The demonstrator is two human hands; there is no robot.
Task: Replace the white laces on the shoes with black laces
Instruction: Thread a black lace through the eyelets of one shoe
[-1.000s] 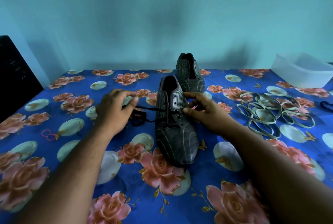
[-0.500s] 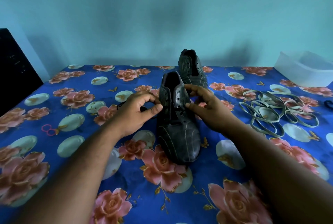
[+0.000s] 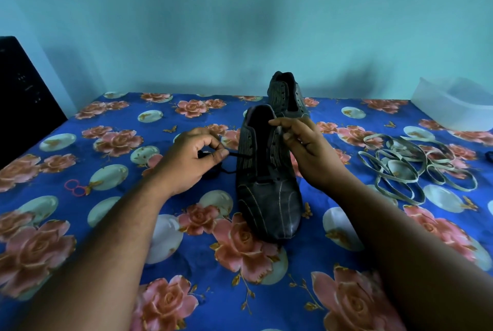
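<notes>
**Shoe relacing: items on the table**

We list the near dark shoe (image 3: 268,192) at the centre of the table (image 3: 53,213), toe towards us, resting on the blue rose-print cloth. Our left hand (image 3: 186,162) sits just left of it, thumb and curled fingers (image 3: 210,144) pinching the black lace (image 3: 234,155), which runs into the shoe's left eyelets. Our right hand (image 3: 306,149) grips the right eyelet flap near the collar, fingers curled. A second dark shoe (image 3: 286,96) stands just behind. The white laces (image 3: 416,168) lie loose to the right, well apart. A translucent tub (image 3: 458,109) sits far right; pink rings (image 3: 74,188) lie at left.
</notes>
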